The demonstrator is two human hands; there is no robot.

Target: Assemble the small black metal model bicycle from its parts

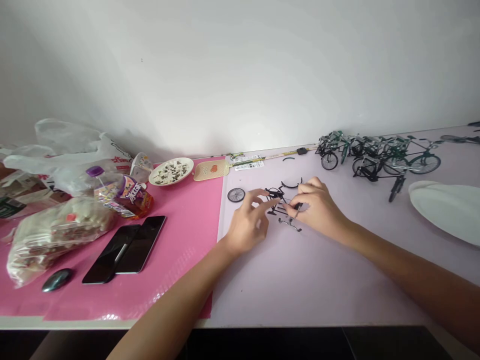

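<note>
Plastic bags (75, 162) crowd the table (318, 295), cut off at the left edge, their contents mostly hidden. A drink bottle (125, 197) leans beside them, two phones (140, 245) lie overlapping near it, and a bowl (165, 184) sits farther back. A spoked wheel (236, 195) rests just beyond the left hand (247, 225), whose grip is nearly closed, thumb and finger on the dark frame of a toy bicycle (276, 193). The bicycle lies between both hands, partly covered by fingers. The right hand (317, 205) has its grip pinched on it too, the exact piece hidden. Bare table stretches between the forearms to the front edge. At right, more toy bicycles (375, 162) stand tangled, hard to count, near a white plate (448, 212) cropped by the right edge.
</note>
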